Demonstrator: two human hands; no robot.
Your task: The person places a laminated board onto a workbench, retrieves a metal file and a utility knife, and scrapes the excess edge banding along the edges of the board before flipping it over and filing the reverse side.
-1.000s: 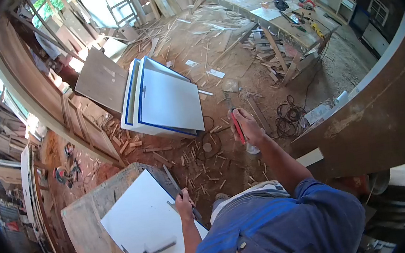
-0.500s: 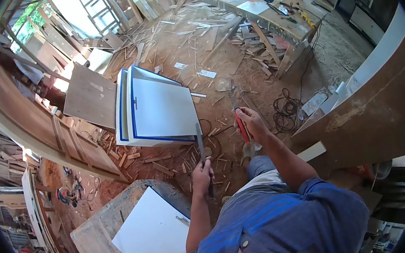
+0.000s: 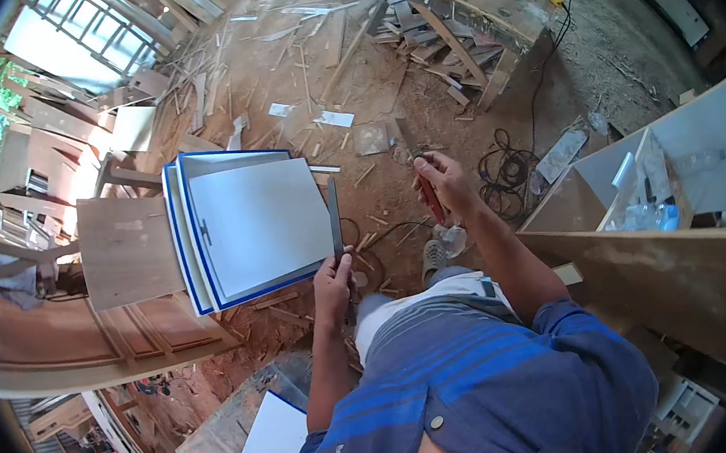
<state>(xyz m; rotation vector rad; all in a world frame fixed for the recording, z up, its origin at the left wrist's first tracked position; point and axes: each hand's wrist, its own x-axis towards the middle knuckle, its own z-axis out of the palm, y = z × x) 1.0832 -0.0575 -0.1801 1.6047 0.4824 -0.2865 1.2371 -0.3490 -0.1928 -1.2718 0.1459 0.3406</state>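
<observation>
My left hand point(image 3: 334, 286) is closed round a long flat grey file point(image 3: 334, 216), which points away from me. The file lies beside the near right edge of the white panels with blue edges point(image 3: 263, 227), stacked at the left; I cannot tell whether it touches them. My right hand point(image 3: 446, 185) grips a red-handled tool point(image 3: 433, 202), apart from the panels. A thin blade-like part point(image 3: 408, 137) seems to extend beyond its fingers, blurred against the floor. A small dark metal fitting point(image 3: 205, 233) shows on the top panel.
A white open-fronted cabinet point(image 3: 644, 239) stands at the right. A worktable point(image 3: 483, 23) with tools is ahead, with scrap wood point(image 3: 424, 41) beneath. A coiled black cable point(image 3: 506, 173) and wood offcuts lie on the dirt floor. Another white panel point(image 3: 274, 440) rests at lower left.
My view has turned, so the stacked panels sit further left and the cabinet's inside shows. Both hands keep their tools; the file is now close along the panels' edge.
</observation>
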